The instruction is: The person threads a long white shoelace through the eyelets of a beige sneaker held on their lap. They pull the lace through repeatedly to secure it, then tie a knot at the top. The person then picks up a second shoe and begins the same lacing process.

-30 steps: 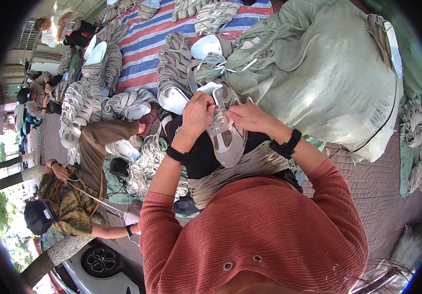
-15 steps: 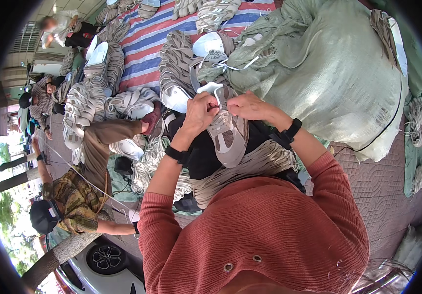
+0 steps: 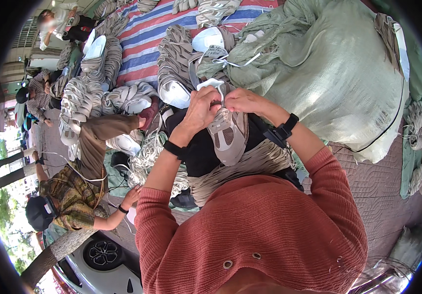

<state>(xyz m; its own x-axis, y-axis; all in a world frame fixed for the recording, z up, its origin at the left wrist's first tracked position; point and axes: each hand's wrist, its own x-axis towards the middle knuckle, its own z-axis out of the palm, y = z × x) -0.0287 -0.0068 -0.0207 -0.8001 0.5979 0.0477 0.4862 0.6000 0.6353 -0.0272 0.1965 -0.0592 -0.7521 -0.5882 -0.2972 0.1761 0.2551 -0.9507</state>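
Observation:
A grey-beige shoe upper [image 3: 230,144] with pale overlays lies over the black cloth on my lap, toe toward me. My left hand [image 3: 202,110] is closed at the left side of its lacing opening, thumb and fingers pressed together on the upper. Across from it, my right hand [image 3: 245,102] pinches at the opening, where a narrow white shoelace [image 3: 222,94] runs to the fingertips. The fingers hide most of the lace and the eyelets. Behind the hands shows the white lining [image 3: 211,83] of the opening.
Stacked shoe uppers [image 3: 174,59] stand ahead on a striped sheet [image 3: 140,46]. A large pale green sack [image 3: 338,83] bulges on the right. White cords [image 3: 154,159] lie in a heap by my left forearm. A person in a patterned shirt [image 3: 71,196] sits close on the left.
My two hands have drawn closer together over the shoe's opening, the right one shifting slightly left. The nearby person's hand has risen toward my left sleeve.

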